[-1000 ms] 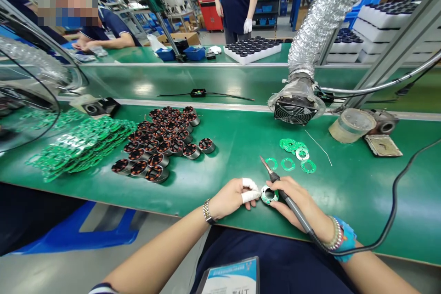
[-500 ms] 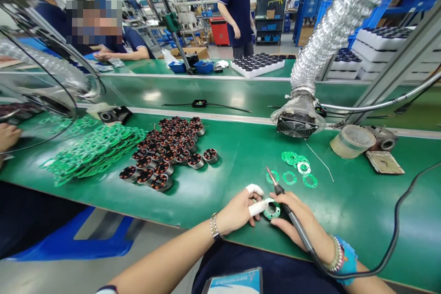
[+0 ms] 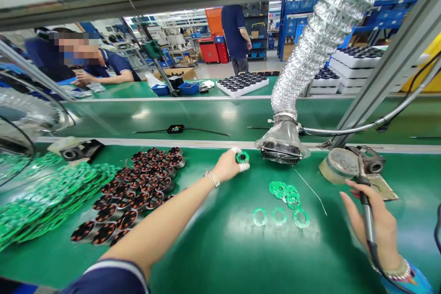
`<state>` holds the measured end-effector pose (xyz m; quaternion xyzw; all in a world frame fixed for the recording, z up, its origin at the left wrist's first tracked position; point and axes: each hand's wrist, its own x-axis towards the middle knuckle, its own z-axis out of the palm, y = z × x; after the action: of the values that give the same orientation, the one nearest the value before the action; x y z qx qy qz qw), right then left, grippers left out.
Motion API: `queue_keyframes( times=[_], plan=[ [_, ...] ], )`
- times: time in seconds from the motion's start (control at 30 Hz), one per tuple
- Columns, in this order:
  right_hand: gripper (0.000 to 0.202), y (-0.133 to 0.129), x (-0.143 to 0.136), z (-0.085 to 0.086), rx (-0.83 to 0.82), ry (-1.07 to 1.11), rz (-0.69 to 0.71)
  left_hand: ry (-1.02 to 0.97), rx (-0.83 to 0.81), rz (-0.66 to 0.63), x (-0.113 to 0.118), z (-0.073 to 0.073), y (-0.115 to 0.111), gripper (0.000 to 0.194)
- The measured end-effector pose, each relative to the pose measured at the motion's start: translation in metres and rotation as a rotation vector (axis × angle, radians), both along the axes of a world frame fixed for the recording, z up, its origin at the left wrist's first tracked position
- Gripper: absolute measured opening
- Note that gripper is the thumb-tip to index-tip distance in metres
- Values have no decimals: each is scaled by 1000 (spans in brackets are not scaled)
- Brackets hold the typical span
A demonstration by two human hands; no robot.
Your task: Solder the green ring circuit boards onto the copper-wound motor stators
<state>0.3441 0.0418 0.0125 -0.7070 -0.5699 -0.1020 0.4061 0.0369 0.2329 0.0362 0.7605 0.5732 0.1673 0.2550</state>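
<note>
My left hand (image 3: 228, 165), with white coverings on its fingertips, reaches out over the green bench. Its fingers are closed round a motor stator (image 3: 242, 158) topped by a green ring circuit board with a dark centre. At the right, my right hand (image 3: 377, 220) grips a soldering iron (image 3: 368, 216), its thumb held apart. The iron points up and away, its tip beside a round tub (image 3: 339, 165) and a metal holder (image 3: 370, 158). Between my hands lie a small pile of green ring boards (image 3: 285, 193) and several loose ones (image 3: 301, 218) in front of it.
Rows of copper-wound stators (image 3: 138, 183) stand left, partly behind my left forearm. Stacked green board panels (image 3: 51, 197) lie further left. A fan (image 3: 280, 154) hangs on a foil duct (image 3: 306, 41). A thin solder wire (image 3: 312, 190) lies near the rings. Two people are beyond the bench.
My left hand has moved forward and away from my body, carrying the stator with the green board. My right hand has gone right with the iron, beside the tub and holder. The view has shifted.
</note>
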Motion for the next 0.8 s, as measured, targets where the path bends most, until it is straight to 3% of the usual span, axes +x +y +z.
queue_keyframes(
  times=[0.1,0.17,0.23,0.3,0.37,0.43,0.5,0.6,0.67,0.73,0.8],
  plan=[
    [36,2,8,-9,-88,47,-38,63,37,119,14,1,82,42],
    [31,0,7,-14,-93,74,-87,102,39,181,24,-6,120,46],
    [22,-3,0,-17,-75,95,-40,141,30,222,34,-17,142,47],
    [12,-6,-9,-19,-89,118,165,181,15,246,41,-28,152,49],
    [16,-7,-19,-21,-116,130,381,217,9,253,42,-32,152,55],
    [23,-7,-29,-23,-183,121,555,236,26,233,37,-26,143,66],
    [28,-8,-36,-25,-286,98,651,248,80,159,21,-11,123,72],
    [35,-12,-45,-28,-388,35,643,318,287,-32,-22,18,73,65],
    [36,-15,-50,-32,-390,-23,605,348,393,-63,-59,33,32,60],
    [30,-17,-54,-37,-366,-71,579,359,411,-29,-96,38,-9,55],
    [28,-15,-57,-43,-331,-85,563,344,372,8,-129,33,-43,50]
  ],
)
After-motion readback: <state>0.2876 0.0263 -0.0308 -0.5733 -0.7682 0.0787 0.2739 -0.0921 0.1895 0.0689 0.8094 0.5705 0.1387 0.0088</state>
